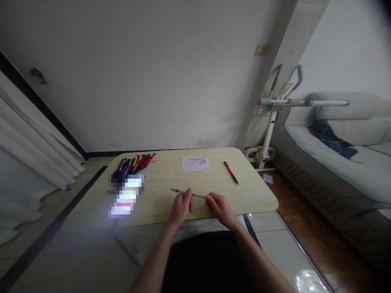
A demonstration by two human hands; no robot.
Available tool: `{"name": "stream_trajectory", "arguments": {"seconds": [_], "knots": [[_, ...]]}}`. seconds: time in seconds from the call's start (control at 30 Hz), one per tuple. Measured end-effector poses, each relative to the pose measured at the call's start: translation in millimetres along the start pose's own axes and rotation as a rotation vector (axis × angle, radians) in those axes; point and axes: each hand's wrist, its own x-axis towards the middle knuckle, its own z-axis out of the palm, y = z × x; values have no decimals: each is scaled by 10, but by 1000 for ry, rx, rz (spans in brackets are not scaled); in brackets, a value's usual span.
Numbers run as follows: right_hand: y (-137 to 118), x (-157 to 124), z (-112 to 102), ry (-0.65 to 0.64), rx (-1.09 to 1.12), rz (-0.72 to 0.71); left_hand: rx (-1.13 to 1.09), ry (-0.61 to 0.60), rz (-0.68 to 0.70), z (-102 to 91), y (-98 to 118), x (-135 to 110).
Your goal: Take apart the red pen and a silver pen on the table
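Note:
Between my two hands, just above the near part of the table, a slim pen with a pale, see-through-looking barrel lies almost level. My left hand is closed around its middle, and the dark tip pokes out to the left. The other end runs into the closed fingers of my right hand, which hide that end. A red and black pen rests on the table beyond my right hand. Farther off, a white paper slip with writing lies flat.
Several pens and markers are bunched at the table's far left. A bright, blurred-out screen stands in front of them. The pale wooden table reaches nearly to the wall. White exercise equipment and a sofa are on the right.

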Motion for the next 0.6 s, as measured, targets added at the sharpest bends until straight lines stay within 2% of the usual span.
{"name": "stream_trajectory", "arguments": {"seconds": [0.6], "knots": [[-13,1,-8,-3,-16,2,-8,-22,-18,-18,27,-2]]}}
